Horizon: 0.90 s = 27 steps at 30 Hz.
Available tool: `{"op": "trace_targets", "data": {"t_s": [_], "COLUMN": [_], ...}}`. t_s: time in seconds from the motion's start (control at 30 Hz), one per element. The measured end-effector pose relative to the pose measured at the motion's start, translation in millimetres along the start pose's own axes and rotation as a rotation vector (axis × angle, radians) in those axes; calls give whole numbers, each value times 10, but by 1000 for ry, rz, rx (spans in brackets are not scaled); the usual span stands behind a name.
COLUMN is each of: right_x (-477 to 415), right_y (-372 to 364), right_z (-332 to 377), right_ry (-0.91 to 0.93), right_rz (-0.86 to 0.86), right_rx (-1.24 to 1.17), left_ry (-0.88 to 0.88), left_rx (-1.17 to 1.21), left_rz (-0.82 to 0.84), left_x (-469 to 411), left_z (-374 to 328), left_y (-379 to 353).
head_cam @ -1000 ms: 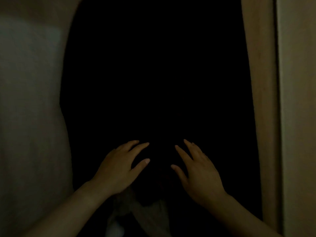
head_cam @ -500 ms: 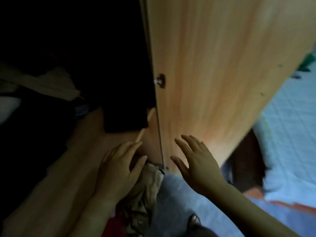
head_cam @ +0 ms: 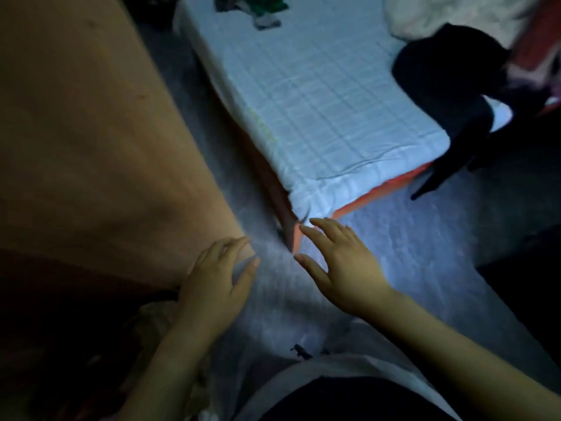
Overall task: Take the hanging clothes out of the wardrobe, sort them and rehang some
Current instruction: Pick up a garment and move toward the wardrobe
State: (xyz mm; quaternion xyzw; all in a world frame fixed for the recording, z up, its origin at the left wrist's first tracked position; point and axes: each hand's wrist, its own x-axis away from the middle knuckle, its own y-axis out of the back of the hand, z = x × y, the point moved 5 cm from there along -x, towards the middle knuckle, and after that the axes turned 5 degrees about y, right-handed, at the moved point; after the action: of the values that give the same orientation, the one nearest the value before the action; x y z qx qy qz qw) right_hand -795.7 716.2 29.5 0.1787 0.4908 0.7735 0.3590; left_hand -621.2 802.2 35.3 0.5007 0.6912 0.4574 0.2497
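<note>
Left hand (head_cam: 217,284) grip spread, empty, just beside lower corner of wardrobe door (head_cam: 91,132); right hand (head_cam: 343,268) grip likewise spread, empty, near bed (head_cam: 318,95) corner, above grey floor (head_cam: 425,244); black garment (head_cam: 440,71) draped over bed's right edge, hanging toward floor; green and dark clothes (head_cam: 261,10) bunched at far end of bed; white fluffy blanket (head_cam: 449,13) at far right corner.
</note>
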Motion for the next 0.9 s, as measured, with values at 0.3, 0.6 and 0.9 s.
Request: {"op": "trace_targets", "data": {"t_s": [0.3, 0.6, 0.9], "right_x": [356, 540, -945], "right_y": [1315, 2151, 2654], "right_z": [-2614, -4260, -5717], "right_ry": [-379, -637, -562], "right_rz": [-155, -218, -195], "right_rx": [5, 18, 8], "left_ry": [-396, -633, -513], "left_rx": [55, 25, 79], "left_rz": [182, 311, 273], "left_x": [-1396, -2419, -4117], "left_z": [-2756, -4677, -5339], "left_y": [-1411, -2214, -2680]}}
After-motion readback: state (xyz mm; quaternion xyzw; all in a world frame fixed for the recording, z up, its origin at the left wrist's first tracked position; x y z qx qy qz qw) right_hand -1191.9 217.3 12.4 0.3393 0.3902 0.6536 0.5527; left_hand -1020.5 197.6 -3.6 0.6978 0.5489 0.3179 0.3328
